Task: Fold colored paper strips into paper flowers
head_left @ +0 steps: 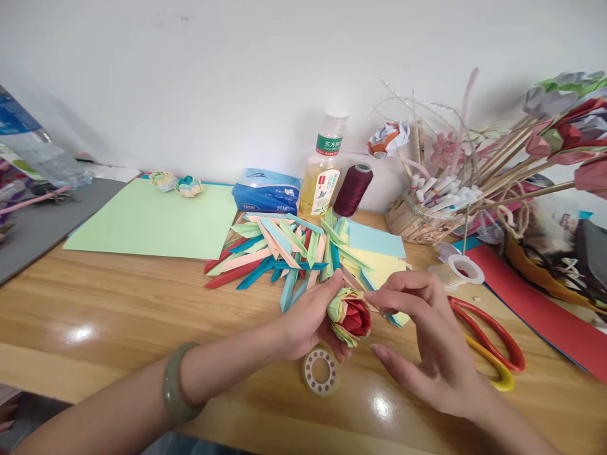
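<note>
A folded paper flower, red in the middle with pale green and cream outer petals, is held in my left hand, its fingers wrapped round the flower's side and underside. To the right, my right hand has thumb and fingers apart; its index fingertip is at the flower's right rim, and I cannot tell whether it touches. Below the flower a roll of clear tape lies flat on the wooden table. Behind my hands is a pile of folded paper strips in red, blue, green and peach.
Red-and-yellow-handled scissors and a white spool lie right. Behind stand a tissue pack, a bottle, maroon thread and a wooden basket with pens and paper flowers. Green paper lies left under two small paper flowers.
</note>
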`<state>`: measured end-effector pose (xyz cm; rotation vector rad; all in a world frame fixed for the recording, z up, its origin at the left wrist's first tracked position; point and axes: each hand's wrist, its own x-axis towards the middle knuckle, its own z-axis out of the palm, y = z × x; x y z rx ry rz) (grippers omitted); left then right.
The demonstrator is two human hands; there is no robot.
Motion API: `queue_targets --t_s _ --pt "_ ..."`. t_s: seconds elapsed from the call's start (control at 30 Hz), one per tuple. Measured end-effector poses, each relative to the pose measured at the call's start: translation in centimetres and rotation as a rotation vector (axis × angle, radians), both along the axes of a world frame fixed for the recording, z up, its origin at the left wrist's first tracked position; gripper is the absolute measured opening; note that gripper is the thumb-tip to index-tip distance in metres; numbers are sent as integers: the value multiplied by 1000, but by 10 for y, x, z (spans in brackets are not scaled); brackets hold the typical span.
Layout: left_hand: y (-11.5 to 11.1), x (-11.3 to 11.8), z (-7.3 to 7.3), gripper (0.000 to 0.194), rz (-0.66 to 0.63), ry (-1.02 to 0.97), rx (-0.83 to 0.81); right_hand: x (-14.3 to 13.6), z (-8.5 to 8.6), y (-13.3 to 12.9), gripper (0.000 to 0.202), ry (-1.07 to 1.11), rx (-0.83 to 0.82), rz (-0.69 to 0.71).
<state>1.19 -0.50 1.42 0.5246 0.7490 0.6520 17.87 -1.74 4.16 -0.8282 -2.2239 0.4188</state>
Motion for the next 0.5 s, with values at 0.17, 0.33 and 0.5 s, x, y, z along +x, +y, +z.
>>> queue_targets --t_s 0.17,0.33,0.5 --pt "0 0 -1 51 -35 -31 -10 -4 -2 0 42 33 -151 34" --pt "-1 0 -3 55 -103 -76 51 -8 -4 4 35 119 -258 -26" --pt "0 0 -4 49 -11 -66 26 -5 -7 3 32 166 -163 -100"
